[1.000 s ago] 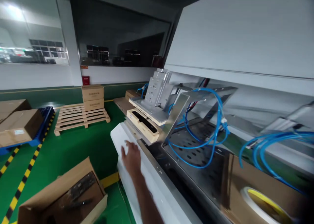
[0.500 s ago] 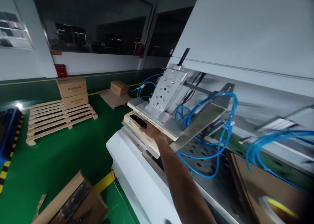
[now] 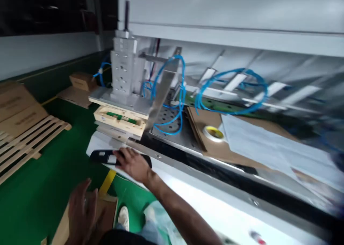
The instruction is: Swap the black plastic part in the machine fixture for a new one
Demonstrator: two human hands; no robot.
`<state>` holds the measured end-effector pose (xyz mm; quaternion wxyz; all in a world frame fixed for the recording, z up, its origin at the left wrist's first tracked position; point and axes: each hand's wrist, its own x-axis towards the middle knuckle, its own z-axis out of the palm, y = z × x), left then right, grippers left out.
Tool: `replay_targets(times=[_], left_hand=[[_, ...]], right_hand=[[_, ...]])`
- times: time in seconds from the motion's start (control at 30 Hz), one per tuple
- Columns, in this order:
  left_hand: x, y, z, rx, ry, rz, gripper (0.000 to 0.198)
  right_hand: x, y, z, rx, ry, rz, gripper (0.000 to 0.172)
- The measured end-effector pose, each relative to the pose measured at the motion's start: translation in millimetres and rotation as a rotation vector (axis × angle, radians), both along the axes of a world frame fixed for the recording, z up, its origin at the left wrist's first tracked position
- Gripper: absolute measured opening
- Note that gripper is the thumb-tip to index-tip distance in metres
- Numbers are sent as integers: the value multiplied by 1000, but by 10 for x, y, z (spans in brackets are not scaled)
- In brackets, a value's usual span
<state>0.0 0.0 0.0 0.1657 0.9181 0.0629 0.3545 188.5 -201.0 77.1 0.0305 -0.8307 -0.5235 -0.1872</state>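
My right hand [image 3: 133, 163] is shut on a flat black part [image 3: 103, 157] with a pale label, held over the white front edge of the machine [image 3: 204, 202]. Just beyond it sits a beige fixture tray [image 3: 119, 120] whose slot shows a green strip, under a grey metal press block [image 3: 124, 71]. Down at the lower left, my left hand [image 3: 80, 211] hovers with its fingers spread and nothing in it, above a cardboard box [image 3: 107, 211].
Blue air hoses [image 3: 174, 94] loop over a perforated metal plate [image 3: 168, 118]. A tape roll [image 3: 213, 132] lies on a cardboard sheet [image 3: 204, 141] beside white paper sheets [image 3: 258, 144]. A wooden pallet [image 3: 29, 137] and cartons [image 3: 80, 82] stand on the green floor.
My right hand went from the machine edge into the beige tray's slot, then came back toward me with the black part. The view swung right and my left hand came into sight.
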Motion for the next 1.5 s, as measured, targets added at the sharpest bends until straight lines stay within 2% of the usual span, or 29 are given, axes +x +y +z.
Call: replay_targets(times=[0.03,0.1,0.17,0.23,0.3,0.37,0.43,0.5,0.57,0.6,0.7,0.9,1.03,1.2,1.4,1.5], left_hand=[[56,1,34,67,-11,-47,50],[204,-20,102,237,31,-257,50],[347,-102,131,347,133,-521,53],[446,-242,111,361,183,-668,56],[512,-414,83,344,199,-724,56],[581,-593,93,316,198,-742,54],[675,-776,159,272,180,-710,56],[797,-970,260,233,143,-657,56],[931,-1186,362,214,99,-642,54],[998,-1304,405,216,78,-656,53],[1184,-1687,483,283,38,-760,54],[1413,-2410,449,401,52,-934,56],[1477,-2678,374,410,140,-973,52],[1515,-2803,327,404,163,-1009,51],[1498,-2805,275,371,228,-993,52],[1498,-2811,256,364,247,-994,53]], right_hand=[[-248,-93,-78,-8,15,15,61],[-652,-280,-191,-9,61,5,60],[-922,-478,-238,3,106,-29,59],[-1095,-694,-228,36,140,-87,55],[-1231,-928,-198,147,138,-152,45],[-1374,-1181,-197,378,99,-245,34],[-1523,-1453,-267,631,42,-421,20],[-1652,-1737,-415,755,-11,-670,11],[-1732,-2008,-612,725,-57,-879,5],[-1750,-2129,-714,683,-77,-939,7],[-1742,-2393,-969,594,-105,-998,19],[-1686,-2526,-1196,620,-78,-962,22],[-1690,-2521,-1280,660,-102,-956,21],[-1692,-2547,-1341,677,-126,-911,23],[-1706,-2561,-1338,674,-74,-894,27],[-1710,-2575,-1321,696,-68,-876,23]])
